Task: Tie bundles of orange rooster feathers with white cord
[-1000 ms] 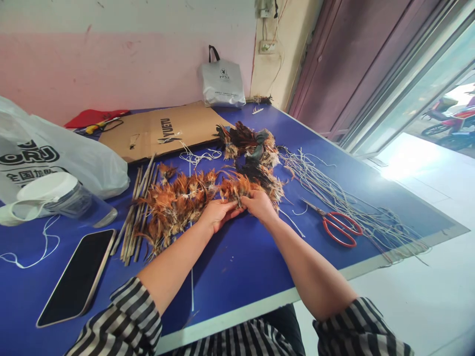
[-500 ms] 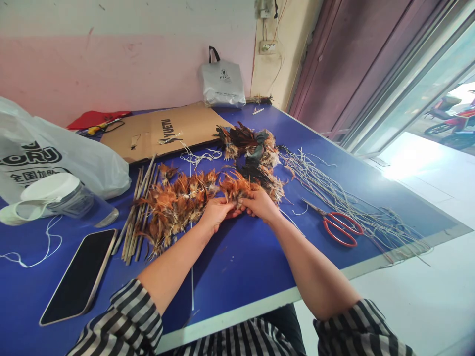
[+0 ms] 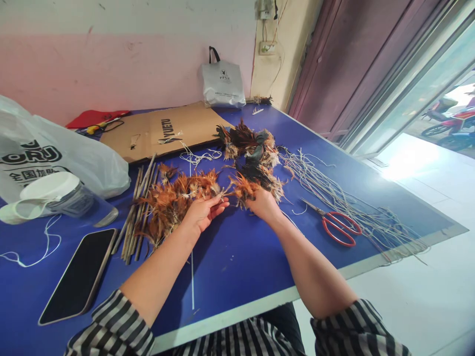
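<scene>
A heap of orange-brown feathers (image 3: 174, 198) lies on the blue table (image 3: 241, 257). My left hand (image 3: 202, 212) rests at the heap's right edge, fingers stretched out over the feathers. My right hand (image 3: 261, 202) is closed on a small orange feather bundle (image 3: 243, 188), pulled a little apart from the heap. Darker feathers (image 3: 252, 143) lie piled just behind it.
Thin sticks (image 3: 139, 207) lie left of the feathers, a phone (image 3: 79, 274) nearer me. Red-handled scissors (image 3: 339, 227) and loose white strings (image 3: 334, 193) are on the right. Cardboard (image 3: 163, 128), a plastic bag (image 3: 55, 158), a lidded jar (image 3: 63, 198) and a grey bag (image 3: 222, 81) stand behind.
My hands have separated: the left moved left and opened over the heap, while the right drew a small feather bundle away to the right.
</scene>
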Available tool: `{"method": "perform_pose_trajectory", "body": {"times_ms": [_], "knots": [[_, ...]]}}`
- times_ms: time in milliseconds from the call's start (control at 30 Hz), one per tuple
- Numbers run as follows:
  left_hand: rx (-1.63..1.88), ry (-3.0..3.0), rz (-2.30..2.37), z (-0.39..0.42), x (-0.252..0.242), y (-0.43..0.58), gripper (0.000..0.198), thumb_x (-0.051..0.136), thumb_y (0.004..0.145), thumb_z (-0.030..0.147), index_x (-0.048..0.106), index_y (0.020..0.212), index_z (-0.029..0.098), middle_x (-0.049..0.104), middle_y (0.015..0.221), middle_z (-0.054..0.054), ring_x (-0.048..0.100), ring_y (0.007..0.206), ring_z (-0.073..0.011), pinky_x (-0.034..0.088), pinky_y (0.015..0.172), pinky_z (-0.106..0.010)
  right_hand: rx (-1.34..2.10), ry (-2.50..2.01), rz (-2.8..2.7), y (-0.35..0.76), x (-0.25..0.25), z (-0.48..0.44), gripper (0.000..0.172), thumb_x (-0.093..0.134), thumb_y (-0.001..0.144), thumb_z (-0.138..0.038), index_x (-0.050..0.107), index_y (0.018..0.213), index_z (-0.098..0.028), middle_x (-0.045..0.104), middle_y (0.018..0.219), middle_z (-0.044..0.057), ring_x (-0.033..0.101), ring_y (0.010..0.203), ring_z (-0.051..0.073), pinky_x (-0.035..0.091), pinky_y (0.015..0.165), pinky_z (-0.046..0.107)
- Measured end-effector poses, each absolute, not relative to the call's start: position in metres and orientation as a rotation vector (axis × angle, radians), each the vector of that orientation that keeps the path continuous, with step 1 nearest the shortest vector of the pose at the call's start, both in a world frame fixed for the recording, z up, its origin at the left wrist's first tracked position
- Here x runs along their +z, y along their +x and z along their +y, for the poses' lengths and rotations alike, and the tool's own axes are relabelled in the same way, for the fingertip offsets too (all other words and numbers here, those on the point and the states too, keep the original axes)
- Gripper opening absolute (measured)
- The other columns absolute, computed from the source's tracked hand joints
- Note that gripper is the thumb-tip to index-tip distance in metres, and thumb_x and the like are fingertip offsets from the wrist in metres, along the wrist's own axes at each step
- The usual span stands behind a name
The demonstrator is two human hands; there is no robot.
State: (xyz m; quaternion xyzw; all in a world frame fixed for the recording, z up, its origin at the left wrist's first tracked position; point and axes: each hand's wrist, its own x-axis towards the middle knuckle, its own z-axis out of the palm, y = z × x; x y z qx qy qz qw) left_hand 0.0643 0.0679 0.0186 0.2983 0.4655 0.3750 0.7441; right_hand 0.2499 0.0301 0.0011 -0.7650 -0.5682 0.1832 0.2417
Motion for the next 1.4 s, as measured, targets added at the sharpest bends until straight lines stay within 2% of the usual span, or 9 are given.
{"method": "perform_pose_trajectory", "body": {"times_ms": [267, 500, 633, 700, 800, 867, 1100, 1233, 1400], "knots": [[0.800, 0.501, 0.975, 0.049, 0.023, 0.047, 0.011, 0.055, 0.079, 0.004, 0.063, 0.073, 0.005, 0.067, 0.068, -0.008, 0.065, 0.055, -0.0107, 0.053, 0.045, -0.013, 0.217, -2.378, -1.655, 0.236, 0.009, 0.026, 0.030, 0.050, 0.078, -0.036, 0.058, 0.100, -0.016, 0.065, 0.092, 0.015, 0.062, 0.086, 0.028, 0.045, 0.071, 0.035], [0.802, 0.389, 0.948, 0.036, 0.020, 0.041, 0.013, 0.052, 0.081, 0.004, 0.061, 0.072, 0.005, 0.067, 0.068, -0.008, 0.066, 0.057, -0.0113, 0.054, 0.046, -0.014, 0.223, -2.259, -1.634, 0.234, 0.019, 0.016, 0.048, 0.058, 0.074, -0.034, 0.047, 0.117, -0.018, 0.065, 0.089, 0.011, 0.062, 0.084, 0.026, 0.044, 0.068, 0.031], [0.824, 0.351, 0.943, 0.036, 0.013, 0.038, 0.013, 0.051, 0.082, 0.003, 0.060, 0.073, 0.005, 0.068, 0.069, -0.008, 0.066, 0.057, -0.0112, 0.054, 0.046, -0.013, 0.360, -1.952, -1.524, 0.246, 0.024, 0.009, 0.063, 0.064, 0.067, -0.032, 0.043, 0.125, -0.018, 0.063, 0.072, 0.001, 0.060, 0.071, 0.017, 0.042, 0.065, 0.026], [0.819, 0.349, 0.938, 0.036, 0.010, 0.038, 0.013, 0.051, 0.082, 0.003, 0.060, 0.074, 0.005, 0.068, 0.069, -0.008, 0.066, 0.057, -0.0109, 0.053, 0.046, -0.013, 0.382, -1.754, -1.420, 0.248, 0.027, 0.005, 0.053, 0.061, 0.070, -0.032, 0.049, 0.120, -0.017, 0.061, 0.066, -0.001, 0.055, 0.062, 0.013, 0.042, 0.061, 0.025], [0.809, 0.376, 0.931, 0.035, 0.009, 0.039, 0.013, 0.051, 0.082, 0.003, 0.061, 0.074, 0.005, 0.068, 0.068, -0.007, 0.066, 0.056, -0.0104, 0.053, 0.046, -0.012, 0.614, -1.596, -1.347, 0.239, 0.029, 0.001, 0.030, 0.059, 0.072, -0.038, 0.065, 0.087, -0.014, 0.057, 0.059, 0.000, 0.047, 0.051, 0.009, 0.036, 0.049, 0.021], [0.815, 0.403, 0.925, 0.033, 0.009, 0.041, 0.013, 0.052, 0.081, 0.002, 0.061, 0.073, 0.005, 0.068, 0.068, -0.007, 0.066, 0.056, -0.0104, 0.053, 0.047, -0.012, 0.841, -1.570, -1.361, 0.229, 0.028, 0.001, 0.028, 0.061, 0.069, -0.041, 0.067, 0.074, -0.013, 0.055, 0.055, 0.000, 0.043, 0.046, 0.007, 0.032, 0.045, 0.020], [0.810, 0.551, 0.926, 0.023, 0.011, 0.045, 0.011, 0.055, 0.079, 0.002, 0.064, 0.076, 0.007, 0.069, 0.068, -0.007, 0.066, 0.056, -0.0106, 0.053, 0.048, -0.013, 1.393, -1.306, -1.099, 0.202, 0.019, 0.006, 0.032, 0.067, 0.065, -0.040, 0.064, 0.083, -0.014, 0.047, 0.053, -0.006, 0.026, 0.035, 0.001, 0.015, 0.034, 0.018], [0.785, 0.635, 0.917, 0.021, 0.009, 0.046, 0.007, 0.059, 0.077, 0.005, 0.065, 0.074, 0.008, 0.069, 0.069, -0.007, 0.066, 0.057, -0.0110, 0.052, 0.048, -0.014, 1.432, -1.167, -0.954, 0.200, 0.015, 0.007, 0.029, 0.071, 0.061, -0.038, 0.056, 0.067, -0.014, 0.041, 0.047, -0.008, 0.024, 0.035, 0.001, 0.013, 0.035, 0.018], [0.801, 0.643, 0.965, 0.026, 0.010, 0.041, 0.004, 0.062, 0.076, 0.009, 0.065, 0.074, 0.008, 0.069, 0.070, -0.007, 0.066, 0.057, -0.0104, 0.052, 0.047, -0.013, 1.370, -1.196, -1.057, 0.212, 0.019, 0.006, 0.030, 0.070, 0.063, -0.039, 0.054, 0.062, -0.014, 0.036, 0.042, -0.009, 0.025, 0.037, 0.002, 0.016, 0.036, 0.018]]}}
